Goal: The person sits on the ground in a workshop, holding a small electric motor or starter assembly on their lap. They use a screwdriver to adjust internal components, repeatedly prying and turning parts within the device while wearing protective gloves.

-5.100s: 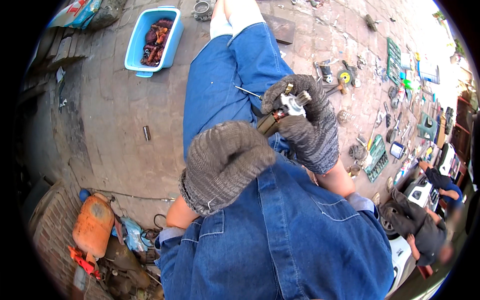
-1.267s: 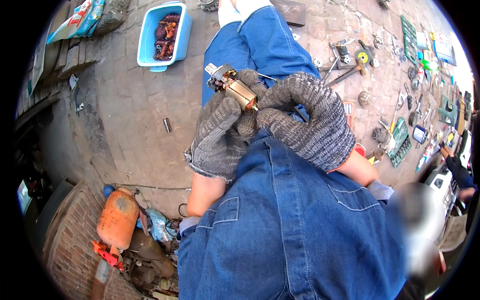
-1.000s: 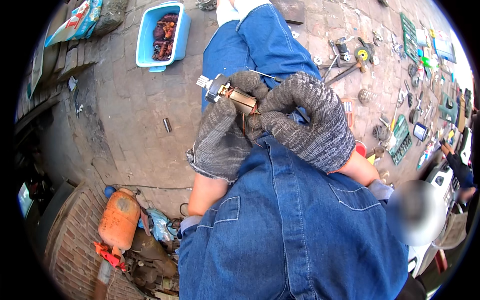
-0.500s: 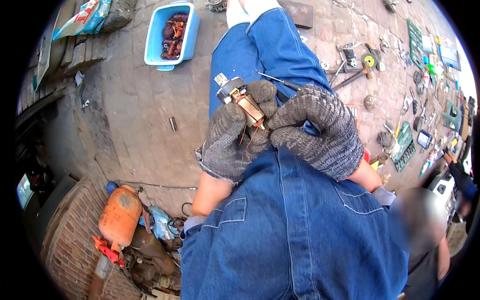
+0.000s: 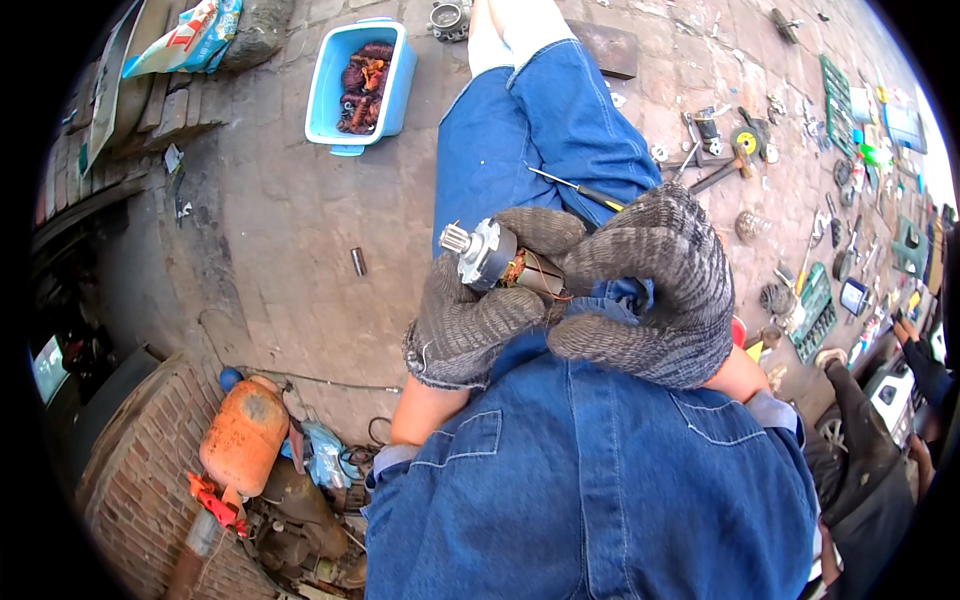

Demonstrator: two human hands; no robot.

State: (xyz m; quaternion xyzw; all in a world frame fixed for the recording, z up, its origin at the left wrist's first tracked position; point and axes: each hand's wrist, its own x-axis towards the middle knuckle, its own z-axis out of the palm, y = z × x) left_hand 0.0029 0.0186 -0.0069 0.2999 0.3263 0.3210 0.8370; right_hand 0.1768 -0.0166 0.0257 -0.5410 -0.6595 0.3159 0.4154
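Observation:
A motor armature [image 5: 541,273] with a toothed metal pinion, a dark round collar and copper windings lies tilted over my lap. My gloved left hand [image 5: 465,330] is closed round it, fingers behind and thumb across the near side. Thin loose copper wire shows at its lower right end. There, my gloved right hand [image 5: 665,285] has its thumb and forefinger curled in; what lies between the tips is hidden. Across my blue-trousered thigh rests a screwdriver [image 5: 590,194] with a black and yellow handle, just beyond the right hand.
A light-blue tub [image 5: 398,85] of copper-coloured windings stands ahead left. A small metal cylinder [image 5: 358,262] lies on the paving. Rightward are a hammer [image 5: 722,174], a green socket tray [image 5: 815,315] and scattered parts. An orange tank [image 5: 245,435] is at lower left, and another person [image 5: 870,480] at lower right.
The armature has turned in my left hand, its pinion now pointing more to the left and the collar facing me. My right fingertips have spread slightly apart. The other person's legs have come into view.

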